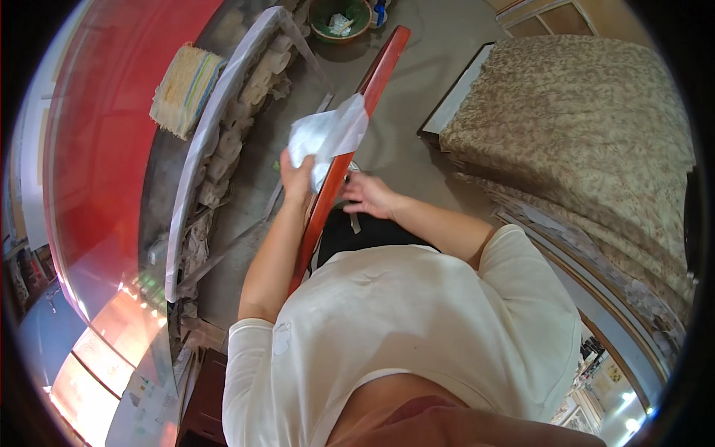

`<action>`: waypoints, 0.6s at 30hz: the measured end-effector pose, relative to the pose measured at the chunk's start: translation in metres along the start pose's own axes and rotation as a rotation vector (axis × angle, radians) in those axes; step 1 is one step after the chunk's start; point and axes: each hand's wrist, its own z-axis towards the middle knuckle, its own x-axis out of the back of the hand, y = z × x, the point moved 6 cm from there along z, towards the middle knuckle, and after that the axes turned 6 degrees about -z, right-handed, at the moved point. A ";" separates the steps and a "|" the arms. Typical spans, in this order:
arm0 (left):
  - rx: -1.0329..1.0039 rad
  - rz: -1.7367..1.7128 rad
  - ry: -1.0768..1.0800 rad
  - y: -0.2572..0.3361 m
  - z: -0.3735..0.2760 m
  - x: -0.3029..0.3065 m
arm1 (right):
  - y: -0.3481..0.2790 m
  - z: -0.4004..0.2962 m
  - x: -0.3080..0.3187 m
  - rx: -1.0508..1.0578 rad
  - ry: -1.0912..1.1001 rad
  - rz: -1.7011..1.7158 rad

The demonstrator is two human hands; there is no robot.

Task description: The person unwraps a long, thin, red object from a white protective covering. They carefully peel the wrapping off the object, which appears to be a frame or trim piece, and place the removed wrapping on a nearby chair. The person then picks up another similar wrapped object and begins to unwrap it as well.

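A long red wooden beam [330, 181] slants up from beside my torso across the middle of the view, its far end rounded. A thin white sheet [319, 134], paper or cloth, drapes against its left side and over part of its top edge. My left hand [297, 176] grips the sheet's near end between thumb and fingers. On the beam's right side is my right hand [371, 196], slightly blurred, with its fingers apart. A small pale round rim [354, 166] shows just past its fingertips, mostly hidden by the beam and hand.
A striped towel [187, 89] lies on the left table near its whitish wrapped edge [192, 156]. Pale rolls [254, 84] are stacked below. A green basin [339, 33] holding white scraps stands ahead. At right, patterned brown cloth [564, 123] covers a large stack.
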 end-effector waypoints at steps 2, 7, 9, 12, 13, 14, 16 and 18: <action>-0.121 0.073 0.078 0.009 -0.001 0.019 | 0.012 -0.020 -0.030 -0.057 -0.233 -0.203; -0.281 0.276 0.135 0.031 -0.032 0.048 | 0.038 -0.024 -0.095 -0.220 -0.490 -0.348; -0.350 0.397 0.139 0.045 -0.054 0.058 | 0.051 -0.021 -0.112 -0.177 -0.422 -0.264; -0.506 0.450 0.130 0.059 -0.078 0.086 | 0.076 -0.019 -0.128 -0.078 -0.343 -0.144; -0.583 0.485 0.128 0.066 -0.092 0.091 | 0.085 -0.016 -0.129 -0.036 -0.318 -0.101; -0.641 0.496 0.199 0.076 -0.109 0.105 | 0.088 -0.014 -0.131 0.086 -0.341 -0.070; -0.656 0.469 0.225 0.101 -0.139 0.132 | 0.092 -0.013 -0.127 0.269 -0.301 0.008; -0.729 0.457 0.274 0.115 -0.177 0.177 | 0.093 -0.016 -0.119 0.419 -0.116 0.030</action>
